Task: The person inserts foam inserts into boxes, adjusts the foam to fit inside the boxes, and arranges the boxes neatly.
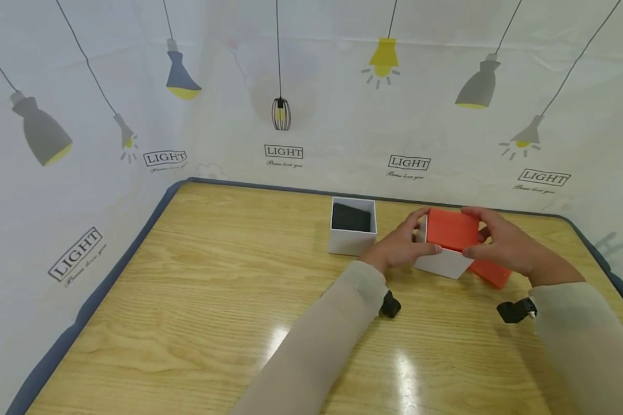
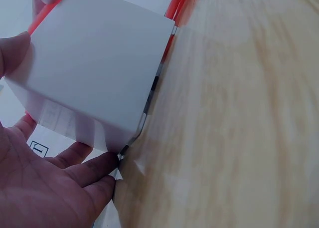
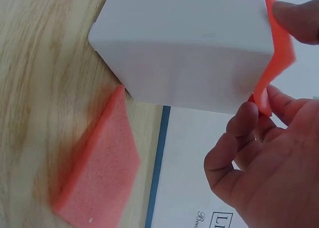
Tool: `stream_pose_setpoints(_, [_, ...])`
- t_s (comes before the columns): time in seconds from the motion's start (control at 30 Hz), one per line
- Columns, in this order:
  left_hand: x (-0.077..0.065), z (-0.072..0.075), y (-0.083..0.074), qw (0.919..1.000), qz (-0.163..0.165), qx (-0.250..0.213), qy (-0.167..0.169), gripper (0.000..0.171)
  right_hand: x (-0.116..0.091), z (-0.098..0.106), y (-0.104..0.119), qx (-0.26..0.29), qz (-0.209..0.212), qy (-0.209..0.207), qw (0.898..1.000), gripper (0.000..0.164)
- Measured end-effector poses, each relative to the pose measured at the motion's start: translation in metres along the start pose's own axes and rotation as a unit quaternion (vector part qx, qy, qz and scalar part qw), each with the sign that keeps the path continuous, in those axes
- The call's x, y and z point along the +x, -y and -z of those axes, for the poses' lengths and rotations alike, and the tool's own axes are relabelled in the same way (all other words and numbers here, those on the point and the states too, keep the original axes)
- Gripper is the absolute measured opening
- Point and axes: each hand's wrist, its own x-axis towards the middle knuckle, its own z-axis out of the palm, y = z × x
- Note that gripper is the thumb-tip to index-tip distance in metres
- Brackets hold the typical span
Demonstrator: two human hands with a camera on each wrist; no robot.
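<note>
A white box (image 1: 443, 263) stands toward the back right of the table, a red foam piece (image 1: 453, 229) lying over its top. My left hand (image 1: 398, 246) grips the box's left side, thumb near the top front edge and fingers along the side wall. At the right, my right hand (image 1: 503, 242) pinches the edge of the foam piece, which bends between thumb and fingers in the right wrist view. A second red foam piece (image 3: 102, 168) lies on the table against the box's right side. The box's inside is hidden under the foam.
Left of my left hand stands another white box (image 1: 350, 243), open at the top, with a black item (image 1: 351, 218) inside. The wooden table (image 1: 197, 276) ends at a dark blue edge, beyond which hangs a white curtain (image 1: 332, 115) printed with lamps.
</note>
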Motion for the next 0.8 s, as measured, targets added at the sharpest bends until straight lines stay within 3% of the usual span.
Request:
stream_pose_setpoints(0.27, [0.001, 0.0, 0.0, 1.0, -0.005, -0.001, 0.001, 0.092, 0.001, 0.003, 0.009, -0.063, -0.01, 0.006, 0.998, 0.096])
stream_pose_setpoints(0.5, [0.0, 0.0, 0.001, 1.0, 0.0, 0.004, -0.002, 0.091, -0.002, 0.001, 0.007, -0.082, -0.011, 0.014, 0.996, 0.112])
stream_pose_setpoints(0.67, [0.0, -0.001, 0.001, 1.0, -0.001, 0.005, -0.002, 0.091, -0.007, -0.003, 0.005, -0.114, -0.005, -0.014, 0.993, 0.123])
stream_pose_setpoints(0.8, [0.001, 0.0, 0.002, 0.9999, -0.005, 0.011, -0.004, 0.091, -0.012, -0.008, 0.008, -0.166, 0.021, -0.051, 0.985, 0.123])
